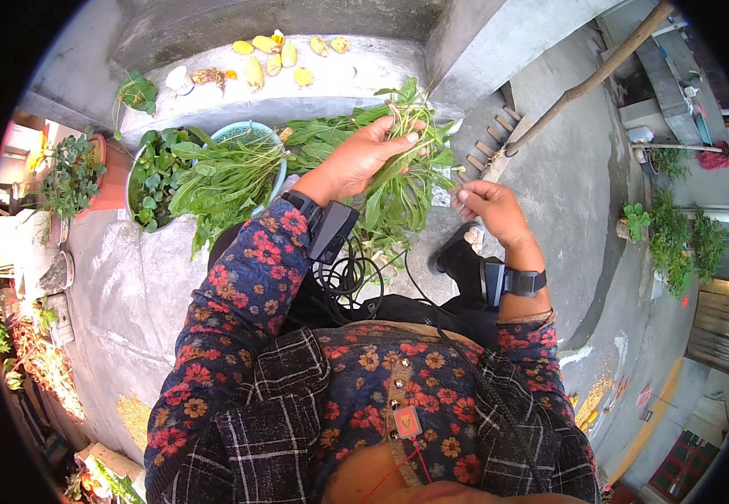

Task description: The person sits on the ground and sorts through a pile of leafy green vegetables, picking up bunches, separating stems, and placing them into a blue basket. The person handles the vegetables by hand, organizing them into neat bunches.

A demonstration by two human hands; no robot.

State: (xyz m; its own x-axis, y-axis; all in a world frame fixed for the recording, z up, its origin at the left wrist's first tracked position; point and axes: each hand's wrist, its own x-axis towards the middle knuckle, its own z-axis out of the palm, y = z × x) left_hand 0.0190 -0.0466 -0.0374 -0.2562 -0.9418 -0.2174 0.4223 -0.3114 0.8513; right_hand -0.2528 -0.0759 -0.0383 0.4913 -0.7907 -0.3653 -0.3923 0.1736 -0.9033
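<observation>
My left hand (364, 154) is closed around a bunch of leafy greens (396, 195), stems up between thumb and fingers, leaves hanging below. To its right, my right hand (487, 205) has thumb and fingertips pinched together near a small bit of green; whether it grips that bit is unclear. More loose greens (320, 135) lie behind my left hand. At the left, a heap of long-stemmed greens (229, 173) spills over a light-blue plastic basket (283, 165).
A basin of round-leaved plants (156, 183) stands beside the basket. Several yellow gourd-like fruits (254, 72) and a white cup (179, 80) sit on the ledge (377, 60). A wooden rake (569, 94) leans at the right. Black cables (345, 277) lie over my lap.
</observation>
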